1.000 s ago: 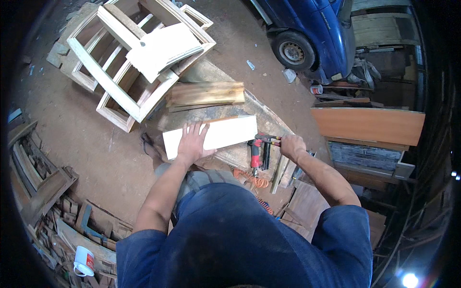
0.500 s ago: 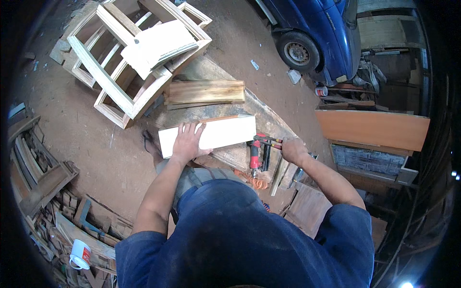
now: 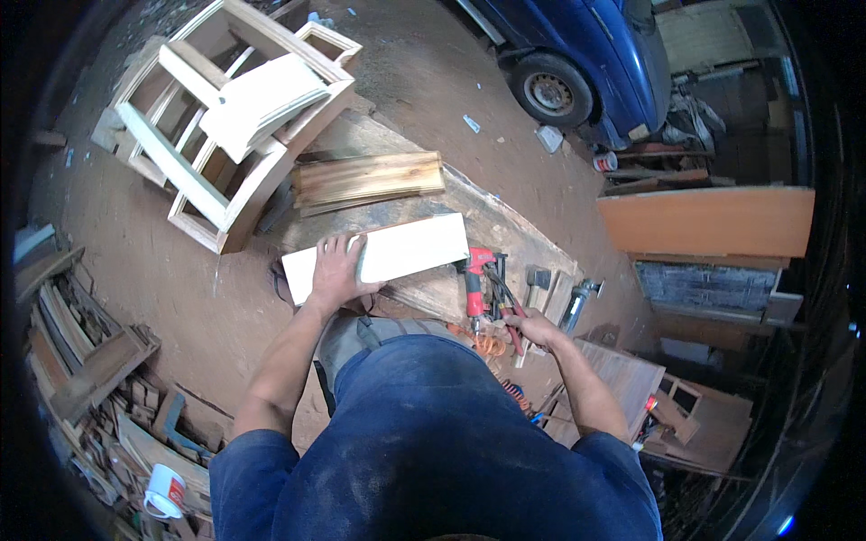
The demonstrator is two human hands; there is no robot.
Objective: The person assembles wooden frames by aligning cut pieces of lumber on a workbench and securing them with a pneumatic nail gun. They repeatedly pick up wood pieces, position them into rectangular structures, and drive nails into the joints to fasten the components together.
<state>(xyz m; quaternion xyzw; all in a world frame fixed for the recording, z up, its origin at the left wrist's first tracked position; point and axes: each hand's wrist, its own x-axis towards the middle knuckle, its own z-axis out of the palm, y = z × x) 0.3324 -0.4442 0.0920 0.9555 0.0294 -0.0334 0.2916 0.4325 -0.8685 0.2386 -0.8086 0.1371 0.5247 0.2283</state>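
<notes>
My left hand [image 3: 336, 273] rests on the left part of a long white-faced board [image 3: 413, 252], fingers over its top and thumb by the near edge. My right hand [image 3: 538, 328] is closed at the red handles of a pair of pliers [image 3: 507, 305], to the right of the board. The pliers' jaws point away from me, beside a red and black nail gun [image 3: 474, 287]. That nail gun lies on the bench near the board's right end, with an orange coiled hose [image 3: 488, 344] below it.
Thin wooden boards [image 3: 370, 179] lie stacked on the worn bench [image 3: 492, 209]. A wooden frame cabinet [image 3: 257, 185] with white panels on it stands at far left. A brush [image 3: 538, 277] and a grey-black power tool [image 3: 579, 305] lie at right. Scrap wood [image 3: 95, 356] fills the left side.
My right hand has drawn the pliers back toward me, away from the board's right end, and they now point away from me. My left hand stays on the board.
</notes>
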